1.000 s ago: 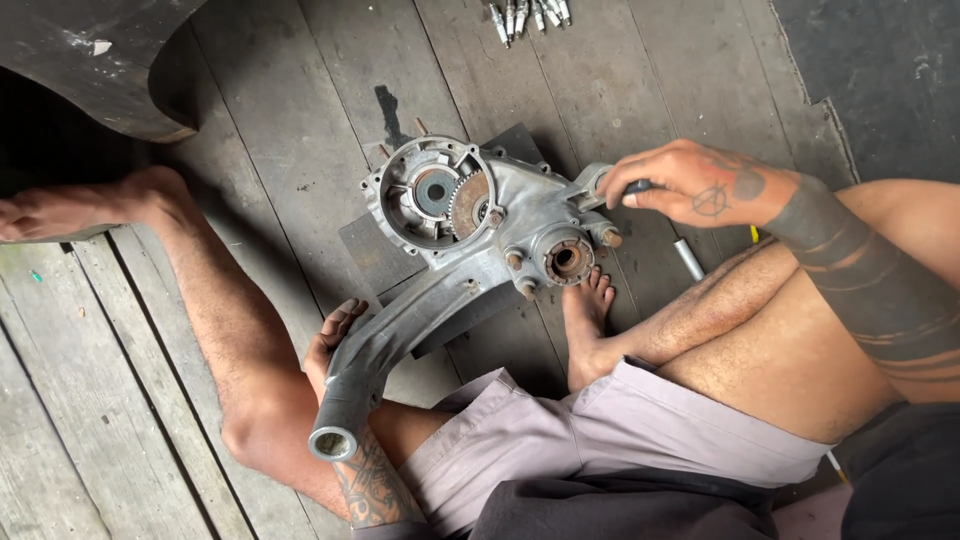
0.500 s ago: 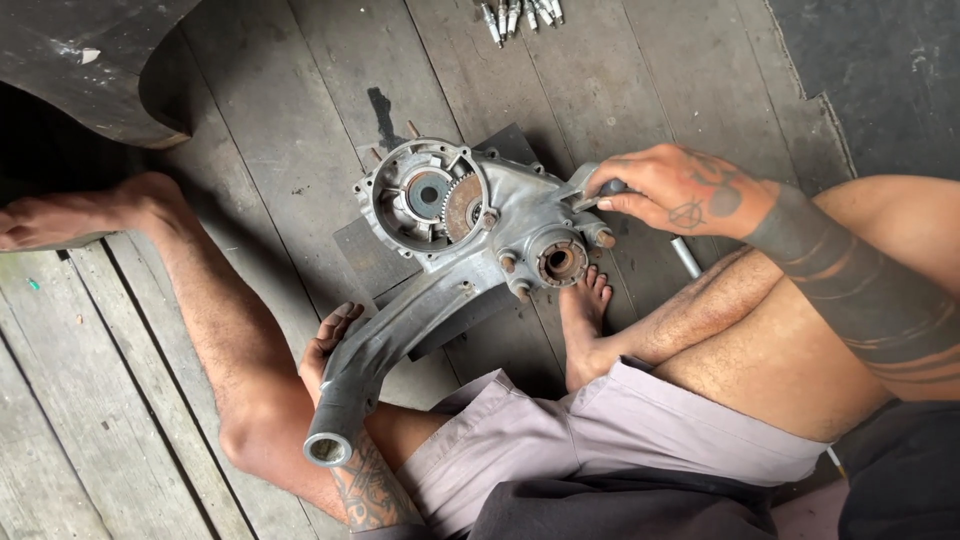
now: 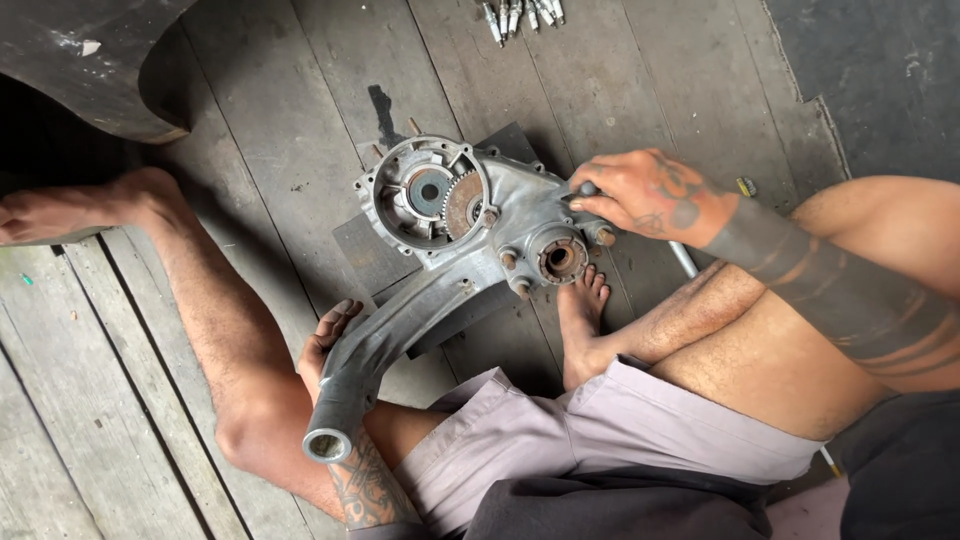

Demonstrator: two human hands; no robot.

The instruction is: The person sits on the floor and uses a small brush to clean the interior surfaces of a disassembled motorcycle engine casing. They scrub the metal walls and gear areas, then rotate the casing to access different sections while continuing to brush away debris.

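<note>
A person sits on a grey plank floor (image 3: pixel 250 120) with a large grey cast-metal engine casing (image 3: pixel 470 240) lying between their bare legs. The casing's round open housing faces up; its long arm ends in a short tube near the left knee. The left hand (image 3: pixel 325 345) reaches under that arm, fingers (image 3: pixel 345 312) curled up against its side, supporting it. The right hand (image 3: pixel 640 190) rests on the casing's far edge, fingers closed around a dark tool handle (image 3: pixel 585 188). A bare foot (image 3: pixel 580 320) lies just beside the casing's round bearing hole. A cluster of small metal bolts (image 3: pixel 520 15) lies well apart at the top
</note>
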